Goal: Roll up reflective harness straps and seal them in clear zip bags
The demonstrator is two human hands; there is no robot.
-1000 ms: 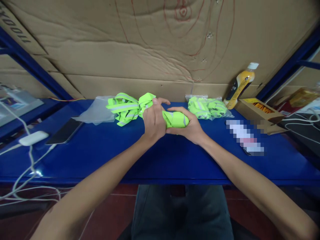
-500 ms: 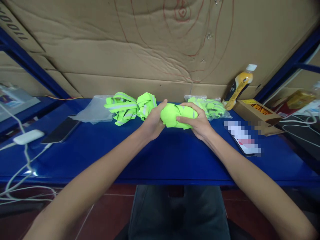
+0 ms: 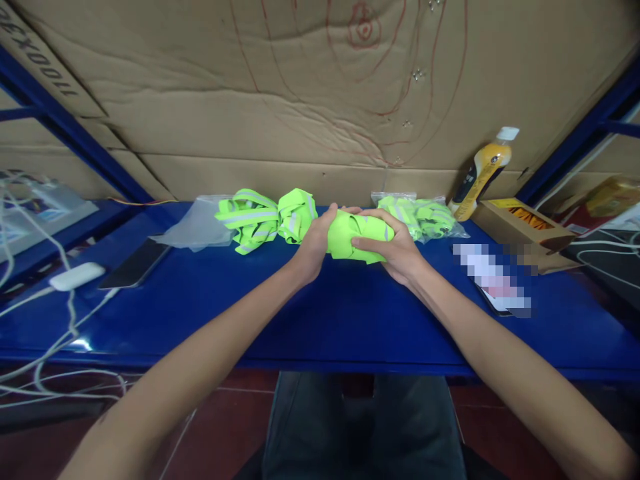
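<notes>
Between my two hands is a rolled-up bundle of neon yellow-green reflective strap (image 3: 353,235), held above the back of the blue table. My left hand (image 3: 316,245) presses on its left end, thumb up along the side. My right hand (image 3: 397,245) wraps round the right end, with the thumb lying across the front. Just left of my left hand lies a loose heap of the same strap (image 3: 253,217) with grey reflective stripes, and a second bunch (image 3: 296,215) touches it. Behind my right hand, clear plastic bags hold more neon straps (image 3: 433,219).
An empty clear bag (image 3: 200,223) lies left of the heap, near a dark phone (image 3: 136,262) and a white adapter with cables (image 3: 77,277). At right stand a juice bottle (image 3: 483,173), an open cardboard box (image 3: 525,233) and a blurred phone (image 3: 493,280). Cardboard (image 3: 225,120) backs the blue table (image 3: 320,327).
The camera view has shifted slightly. Both hands still hold the bundle in nearly the same place; my left hand's fingers have closed in a little against its left end.
</notes>
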